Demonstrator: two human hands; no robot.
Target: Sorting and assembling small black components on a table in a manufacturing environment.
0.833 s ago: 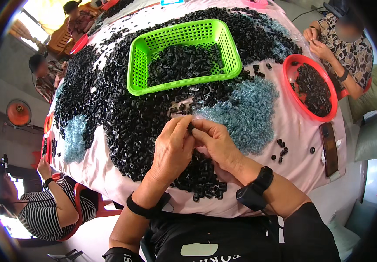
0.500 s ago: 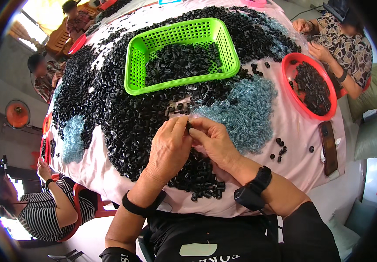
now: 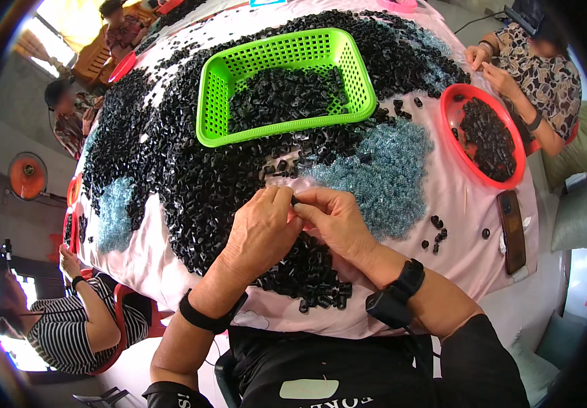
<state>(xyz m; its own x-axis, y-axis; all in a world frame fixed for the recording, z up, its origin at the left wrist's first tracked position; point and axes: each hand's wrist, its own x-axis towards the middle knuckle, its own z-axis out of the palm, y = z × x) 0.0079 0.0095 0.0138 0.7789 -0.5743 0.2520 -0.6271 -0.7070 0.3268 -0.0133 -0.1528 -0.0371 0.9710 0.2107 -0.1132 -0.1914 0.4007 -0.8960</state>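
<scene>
Over the near middle of the table, my left hand and my right hand meet at the fingertips. Both are closed in a pinch on one small black plastic part, mostly covered by the fingers. Loose black plastic parts lie heaped under and left of my hands. To the right of my fingers spreads a pile of small clear bluish springs. Beyond my hands a green plastic basket stands on the heap, partly filled with black parts.
At the right are a red basin of black parts and a phone on the pink cloth. A person works at the right edge; several others sit along the left side. A heater or fan stands behind them.
My left wrist and forearm have shifted slightly left and down, while the fingertips stay together on the black part. At the right, the co-worker's hands have come together.
</scene>
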